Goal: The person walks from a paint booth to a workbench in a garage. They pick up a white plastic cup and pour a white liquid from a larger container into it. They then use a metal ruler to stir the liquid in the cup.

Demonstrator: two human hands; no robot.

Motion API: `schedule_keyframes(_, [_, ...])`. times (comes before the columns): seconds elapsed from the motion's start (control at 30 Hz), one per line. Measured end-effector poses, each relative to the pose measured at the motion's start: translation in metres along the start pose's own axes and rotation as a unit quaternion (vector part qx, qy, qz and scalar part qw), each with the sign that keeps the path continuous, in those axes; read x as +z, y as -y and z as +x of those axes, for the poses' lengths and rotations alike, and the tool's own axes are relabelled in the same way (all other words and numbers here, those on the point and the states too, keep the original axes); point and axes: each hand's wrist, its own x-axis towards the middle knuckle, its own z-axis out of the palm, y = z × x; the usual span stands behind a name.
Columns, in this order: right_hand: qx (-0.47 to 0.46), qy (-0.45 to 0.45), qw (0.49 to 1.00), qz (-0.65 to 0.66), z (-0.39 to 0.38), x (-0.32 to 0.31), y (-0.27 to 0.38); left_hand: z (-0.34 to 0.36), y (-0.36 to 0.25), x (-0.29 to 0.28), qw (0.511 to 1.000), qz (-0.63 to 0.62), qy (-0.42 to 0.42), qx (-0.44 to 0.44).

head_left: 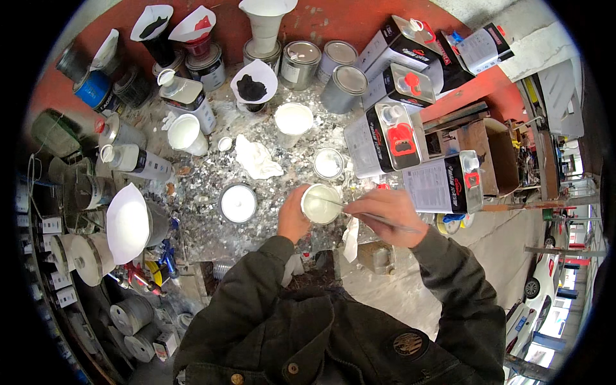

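Near the front edge of the workbench (199, 221), the left hand (294, 215) curves its fingers around a cup (324, 222); the right hand (387, 213) pinches a thin rod (331, 201), its tip perhaps touching liquid.

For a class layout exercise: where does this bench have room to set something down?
Small spattered patches: between the white-topped tin and left hand; between the crumpled tissue and small round tin. Crowded: the back, with tins and paper funnels; the right, with rectangular cans.

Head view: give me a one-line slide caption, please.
Left hand grips a cup of pale liquid, right hand holding a thin rod in it, at a spattered workbench.
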Motion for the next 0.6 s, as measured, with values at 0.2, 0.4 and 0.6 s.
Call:
schedule_keyframes(0.2, [0.055,-0.013,0.996,0.072,-0.015,0.011,0.007,0.001,-0.005,0.000,1.000,0.006,0.006,0.009])
schedule_keyframes(0.4, [0.058,-0.010,0.997,0.048,-0.029,0.026,0.003,0.001,-0.003,0.001,1.000,0.013,0.005,0.015])
schedule_keyframes(0.6, [0.071,-0.037,0.996,0.033,-0.028,0.025,0.001,0.001,-0.008,0.000,1.000,0.014,0.008,0.027])
